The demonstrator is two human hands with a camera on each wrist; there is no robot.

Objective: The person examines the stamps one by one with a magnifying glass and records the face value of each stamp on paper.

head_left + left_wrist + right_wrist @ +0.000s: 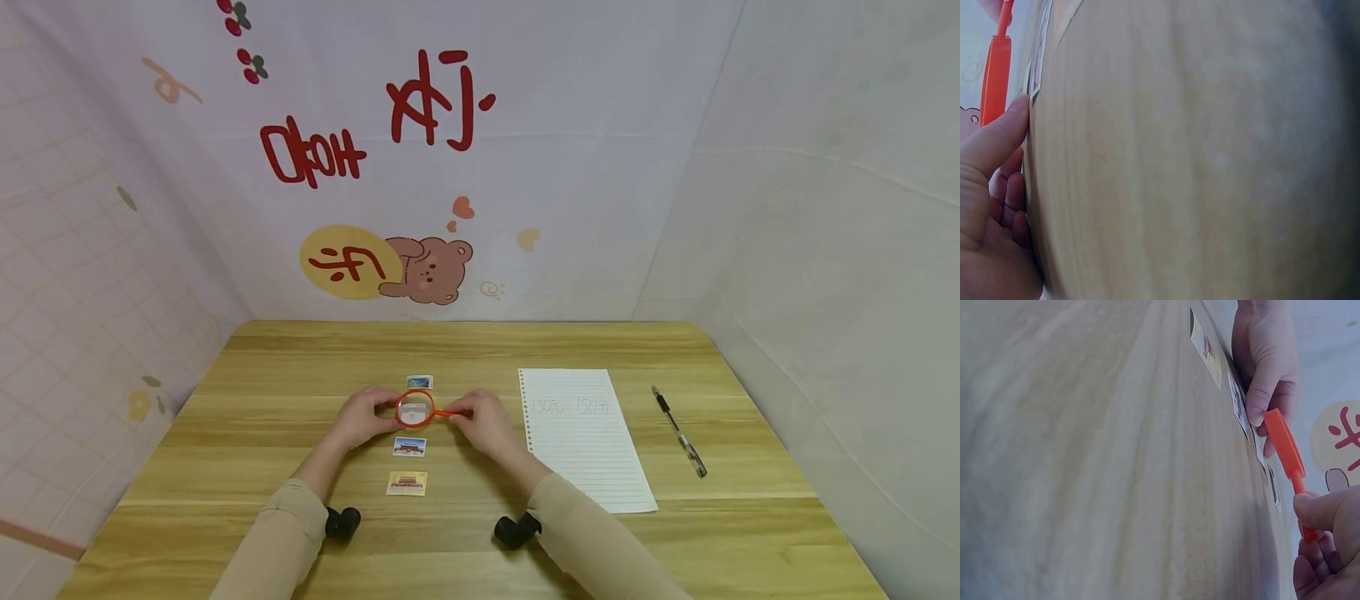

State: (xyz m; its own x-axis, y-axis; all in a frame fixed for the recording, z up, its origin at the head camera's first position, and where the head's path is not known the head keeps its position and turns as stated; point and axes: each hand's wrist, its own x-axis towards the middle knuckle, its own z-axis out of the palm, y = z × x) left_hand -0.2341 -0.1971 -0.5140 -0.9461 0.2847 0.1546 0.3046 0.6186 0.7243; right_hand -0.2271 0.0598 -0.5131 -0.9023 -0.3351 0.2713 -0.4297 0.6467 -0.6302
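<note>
My right hand (483, 421) pinches the handle of a red-orange magnifying glass (443, 413) between thumb and fingers. Its round lens sits over a pale postage stamp (412, 413), which shows through the glass. At the stamp's left side is my left hand (365, 417), thumb and forefinger spread, thumb tip close to the stamp's edge; whether it presses the paper is hard to see. In the right wrist view the magnifying glass (1284, 444) stands tilted above the row of stamps, near the left thumb (1262, 394).
More stamps line up in the same column: a blue-green stamp (420, 382) behind, a stamp with a red building (408, 447) and a yellow stamp (407, 483) in front. To the right lie a lined sheet (585, 450) with handwriting and a black pen (678, 431).
</note>
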